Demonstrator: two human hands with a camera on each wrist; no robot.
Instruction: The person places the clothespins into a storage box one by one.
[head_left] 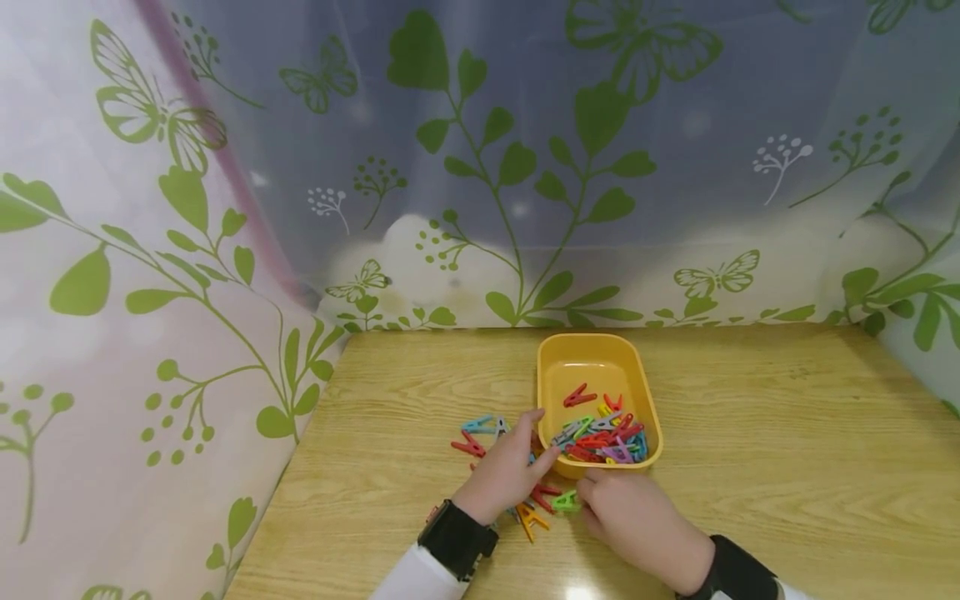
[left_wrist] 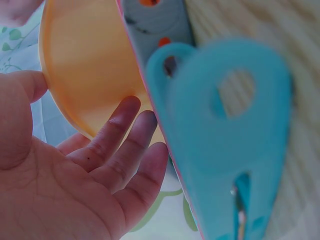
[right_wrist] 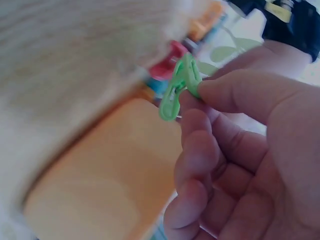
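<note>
My right hand pinches a light green plastic clothespin between thumb and index finger, just in front of a yellow plastic basket. Its other fingers are curled. In the left wrist view, my left hand touches the basket's outer wall and rim with thumb and fingertips, fingers loosely extended. The basket holds a heap of mixed-colour clothespins toward its near end. More clothespins lie on the table around and under my left hand, including a red one, a blue one and an orange one.
A wooden table extends on both sides of the basket. Behind it and at the left hangs a curtain printed with green leaves and butterflies. Large in the left wrist view, a blue clothespin lies close to the camera.
</note>
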